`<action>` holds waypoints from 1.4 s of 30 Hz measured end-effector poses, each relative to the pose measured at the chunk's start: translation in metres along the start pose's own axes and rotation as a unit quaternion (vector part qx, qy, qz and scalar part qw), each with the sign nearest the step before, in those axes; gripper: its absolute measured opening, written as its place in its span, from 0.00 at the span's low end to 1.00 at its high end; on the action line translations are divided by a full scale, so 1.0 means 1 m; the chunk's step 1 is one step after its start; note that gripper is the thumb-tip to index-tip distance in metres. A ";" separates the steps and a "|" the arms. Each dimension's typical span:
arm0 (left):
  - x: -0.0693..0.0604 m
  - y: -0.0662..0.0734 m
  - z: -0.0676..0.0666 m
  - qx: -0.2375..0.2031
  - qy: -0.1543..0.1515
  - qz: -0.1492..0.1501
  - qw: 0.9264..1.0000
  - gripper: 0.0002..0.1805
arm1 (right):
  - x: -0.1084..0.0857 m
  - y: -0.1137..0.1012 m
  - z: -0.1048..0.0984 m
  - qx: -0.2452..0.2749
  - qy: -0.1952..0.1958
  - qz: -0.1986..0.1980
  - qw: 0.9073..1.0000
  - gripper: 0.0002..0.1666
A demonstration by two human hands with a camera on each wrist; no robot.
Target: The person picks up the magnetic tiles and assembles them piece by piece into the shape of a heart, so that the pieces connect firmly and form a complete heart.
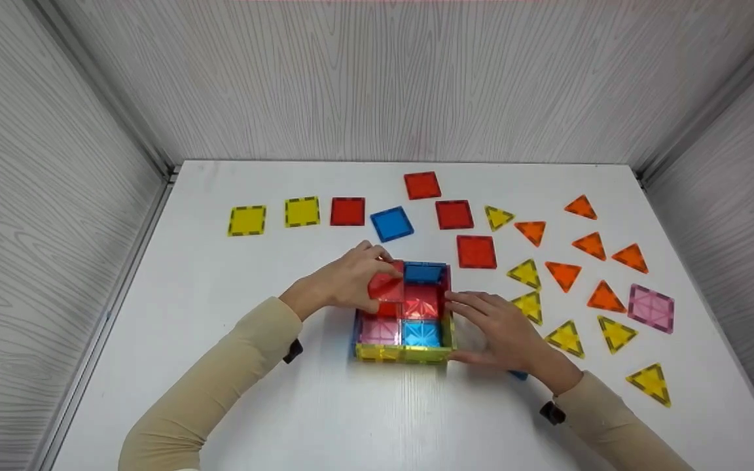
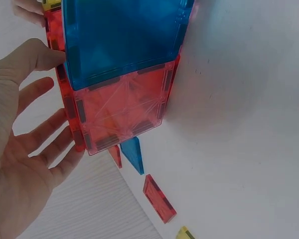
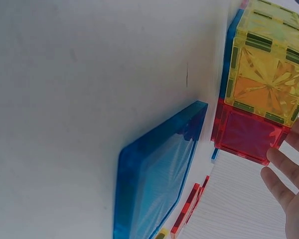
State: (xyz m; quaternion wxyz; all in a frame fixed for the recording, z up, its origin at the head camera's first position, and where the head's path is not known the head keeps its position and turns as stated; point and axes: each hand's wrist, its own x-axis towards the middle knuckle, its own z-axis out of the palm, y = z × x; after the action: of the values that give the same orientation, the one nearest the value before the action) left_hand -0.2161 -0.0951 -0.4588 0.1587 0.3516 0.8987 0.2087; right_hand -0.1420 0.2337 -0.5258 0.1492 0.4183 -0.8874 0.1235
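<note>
Tile box (image 1: 424,355) is at frame centre, just below the middle, open-topped at least on the right half. Front wall yellow; floor shows pink front left, blue front right, red back right. My left hand (image 1: 353,278) is over the back-left corner, narrow grip, red tile (image 1: 387,286) held by its edges between thumb and fingers, sitting at the top of the box. Left wrist view: thumb at one end of it, other fingers fanned out at the far end. My right hand (image 1: 498,330) is spread wide, nothing in it, fingertips against the right wall, thumb by the front-right corner. Blue tile (image 3: 162,174) lies near that wrist, mostly hidden in the head view.

Loose stuff: row of squares across upper middle, two yellow squares (image 1: 247,220) at its left end, then red squares (image 1: 348,212) and a blue square (image 1: 392,224). Right side: yellow triangles (image 1: 566,338), orange triangles (image 1: 563,275), pink square (image 1: 651,308) far right. All on the white table (image 1: 252,405).
</note>
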 end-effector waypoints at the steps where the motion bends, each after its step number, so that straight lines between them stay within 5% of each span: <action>1: 0.000 0.000 0.000 -0.004 0.000 0.000 1.000 0.34 | 0.000 0.000 0.000 -0.001 -0.001 0.001 1.000 0.52; 17: 0.001 -0.005 -0.003 -0.041 0.003 -0.011 0.999 0.36 | 0.000 0.000 -0.002 0.023 -0.005 0.011 1.000 0.51; 22: -0.006 -0.017 -0.006 -0.036 0.027 -0.021 0.999 0.39 | 0.000 0.001 -0.001 0.020 0.000 0.005 1.000 0.51; 31: -0.028 -0.083 -0.014 0.009 0.127 -0.095 0.987 0.40 | 0.000 -0.002 -0.001 0.010 -0.003 0.011 1.000 0.51; 42: -0.052 -0.179 -0.015 0.021 0.153 -0.255 0.954 0.40 | 0.000 -0.001 -0.001 0.012 -0.001 0.008 1.000 0.52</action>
State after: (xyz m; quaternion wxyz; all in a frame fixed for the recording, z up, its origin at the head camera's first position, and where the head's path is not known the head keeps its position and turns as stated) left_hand -0.2867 -0.2544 -0.5260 0.0600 0.0777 0.9762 0.1935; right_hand -0.1413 0.2333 -0.5250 0.1419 0.4131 -0.8894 0.1349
